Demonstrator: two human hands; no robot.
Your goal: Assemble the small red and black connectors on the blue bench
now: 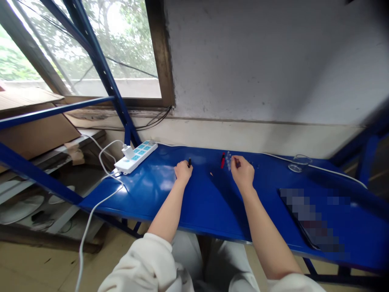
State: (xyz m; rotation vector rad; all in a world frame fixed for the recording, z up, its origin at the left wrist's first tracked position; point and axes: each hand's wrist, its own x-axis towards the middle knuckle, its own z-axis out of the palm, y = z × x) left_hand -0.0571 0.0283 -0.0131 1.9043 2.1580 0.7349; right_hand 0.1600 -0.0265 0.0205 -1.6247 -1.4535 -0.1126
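My left hand [182,173] rests on the blue tabletop [206,211], its fingers closed around a small black cylinder-shaped thing [190,162] that stands roughly upright. To the right, my right hand [244,173] is just over the surface with thumb and fingers pinched together; anything between them is too small to make out. Close by its fingertips lie several small clear pieces [228,159] in a cluster. Just left of these is a slim red item with a dark part [223,160]. A tiny pale piece [212,174] lies between my hands.
A white power strip [136,157] with a plugged-in adapter [128,151] sits at the left, its white cable [91,211] hanging over the edge. A clear glass cup [299,164] stands back right. A dark flat object [299,219], partly blurred out, lies front right. Blue frame posts flank the table.
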